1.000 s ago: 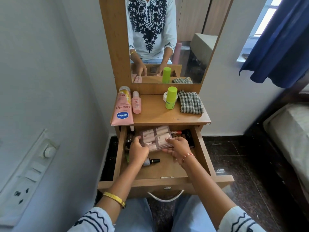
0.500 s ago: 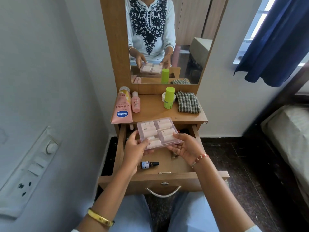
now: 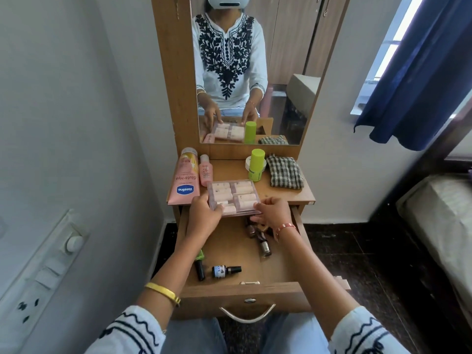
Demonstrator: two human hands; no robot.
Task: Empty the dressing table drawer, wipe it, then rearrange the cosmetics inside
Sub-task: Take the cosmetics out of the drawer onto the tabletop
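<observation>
Wooden desk (image 3: 277, 194) carries a clear pink box (image 3: 233, 197) at its front edge, above the open drawer (image 3: 231, 254). Its long axis runs side to side, between both hands: left hand (image 3: 204, 217) grips its left end, right hand (image 3: 273, 213) pinches the right corner. Small bottles (image 3: 226, 271) remain in the drawer, nearer the body.

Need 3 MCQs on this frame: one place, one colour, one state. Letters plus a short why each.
1. Where is the clear case of pink tubes?
A in the drawer
B on the tabletop's front edge
C on the floor

2. What colour is the upright bottle?
A lime green
B blue
C red

3. How is the drawer?
A shut
B pulled open
C removed

B: left hand and right hand hold it on the tabletop.
A: its body is green.
B: small bottles show inside.
</observation>
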